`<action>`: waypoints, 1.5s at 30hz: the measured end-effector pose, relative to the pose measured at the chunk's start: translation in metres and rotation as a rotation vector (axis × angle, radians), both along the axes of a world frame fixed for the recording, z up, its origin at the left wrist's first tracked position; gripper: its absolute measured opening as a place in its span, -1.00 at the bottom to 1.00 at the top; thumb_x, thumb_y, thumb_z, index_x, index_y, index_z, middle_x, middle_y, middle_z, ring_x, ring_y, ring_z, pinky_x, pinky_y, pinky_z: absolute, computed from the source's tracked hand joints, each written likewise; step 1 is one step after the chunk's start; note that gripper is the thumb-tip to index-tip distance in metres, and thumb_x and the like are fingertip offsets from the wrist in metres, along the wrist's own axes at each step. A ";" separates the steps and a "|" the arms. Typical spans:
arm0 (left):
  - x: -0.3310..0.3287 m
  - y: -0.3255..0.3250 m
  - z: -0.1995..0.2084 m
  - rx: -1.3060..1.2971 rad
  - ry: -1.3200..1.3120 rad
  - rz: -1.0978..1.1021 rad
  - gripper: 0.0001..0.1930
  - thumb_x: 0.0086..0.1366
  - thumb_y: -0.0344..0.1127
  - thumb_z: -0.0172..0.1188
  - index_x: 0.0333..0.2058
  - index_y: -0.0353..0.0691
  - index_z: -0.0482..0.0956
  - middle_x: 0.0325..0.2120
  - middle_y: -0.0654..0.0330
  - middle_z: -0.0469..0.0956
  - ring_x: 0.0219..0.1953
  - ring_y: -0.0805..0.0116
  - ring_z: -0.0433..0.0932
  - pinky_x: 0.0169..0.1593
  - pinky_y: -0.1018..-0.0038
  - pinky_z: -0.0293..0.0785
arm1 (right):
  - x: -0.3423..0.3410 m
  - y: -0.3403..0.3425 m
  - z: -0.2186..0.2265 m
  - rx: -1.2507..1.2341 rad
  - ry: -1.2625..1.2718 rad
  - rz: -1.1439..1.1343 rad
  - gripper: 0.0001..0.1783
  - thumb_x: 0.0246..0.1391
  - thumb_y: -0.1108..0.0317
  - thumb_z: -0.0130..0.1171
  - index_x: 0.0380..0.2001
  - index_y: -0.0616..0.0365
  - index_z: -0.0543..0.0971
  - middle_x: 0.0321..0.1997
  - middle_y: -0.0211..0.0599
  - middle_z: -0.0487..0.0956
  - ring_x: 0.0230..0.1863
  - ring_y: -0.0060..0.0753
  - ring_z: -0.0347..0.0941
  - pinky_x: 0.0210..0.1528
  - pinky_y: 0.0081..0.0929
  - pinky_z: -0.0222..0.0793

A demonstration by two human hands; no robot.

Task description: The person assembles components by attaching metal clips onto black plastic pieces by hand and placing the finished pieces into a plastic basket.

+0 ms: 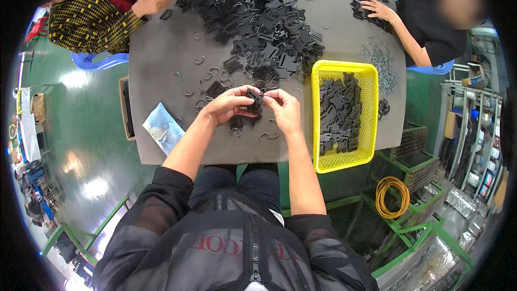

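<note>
Near the front of the grey table, my left hand is closed around a small black plastic part, fingers on one side and thumb on the other. My right hand is pinched at the part's right edge; whatever its fingertips hold is too small to make out. Curved metal hooks lie scattered around both hands, some beside loose black pieces. Beyond them spreads a large heap of similar black plastic parts.
A yellow plastic basket of black parts stands right of my right hand. Small metal pieces lie beyond it. A pale blue packet rests at the left. Co-workers' hands reach over the table's far left and far right.
</note>
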State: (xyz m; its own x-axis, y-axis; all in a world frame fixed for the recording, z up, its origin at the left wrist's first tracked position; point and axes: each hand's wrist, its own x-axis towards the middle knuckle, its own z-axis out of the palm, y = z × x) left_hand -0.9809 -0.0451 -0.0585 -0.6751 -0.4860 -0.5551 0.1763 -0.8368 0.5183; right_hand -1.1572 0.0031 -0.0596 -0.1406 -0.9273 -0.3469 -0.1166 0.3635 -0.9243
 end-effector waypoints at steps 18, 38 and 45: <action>0.012 0.024 -0.047 -0.618 -0.231 0.351 -0.65 0.05 -0.63 -0.02 -0.14 -0.25 0.44 -0.25 0.32 0.46 -0.19 0.59 0.42 -0.07 0.63 0.34 | 0.039 -0.019 -0.024 0.295 -0.034 -0.105 -0.91 -0.03 0.52 0.06 -0.42 0.33 0.47 -0.65 -0.33 0.48 -0.75 -0.59 0.35 -0.73 -0.60 0.27; 0.091 0.040 -0.105 -0.626 -1.189 0.314 -0.67 0.09 0.00 0.21 -0.44 -0.18 0.54 -0.66 0.29 0.42 -0.62 0.40 0.41 -0.48 0.48 0.35 | 0.009 -0.063 -0.065 0.189 0.232 -0.014 -0.73 0.13 0.26 0.03 -0.15 0.17 0.41 -0.52 -0.30 0.56 -0.45 -0.53 0.53 -0.58 -0.56 0.31; 0.064 0.005 -0.069 -0.906 -1.534 -0.106 -0.46 -0.08 -0.04 0.33 -0.19 -0.21 0.38 -0.18 0.09 0.40 -0.21 0.07 0.50 -0.20 0.23 0.45 | 0.001 -0.044 -0.084 -0.281 0.751 0.145 -0.58 -0.26 0.46 0.26 -0.21 0.00 0.46 -0.24 -0.29 0.39 -0.16 -0.21 0.36 -0.13 -0.31 0.32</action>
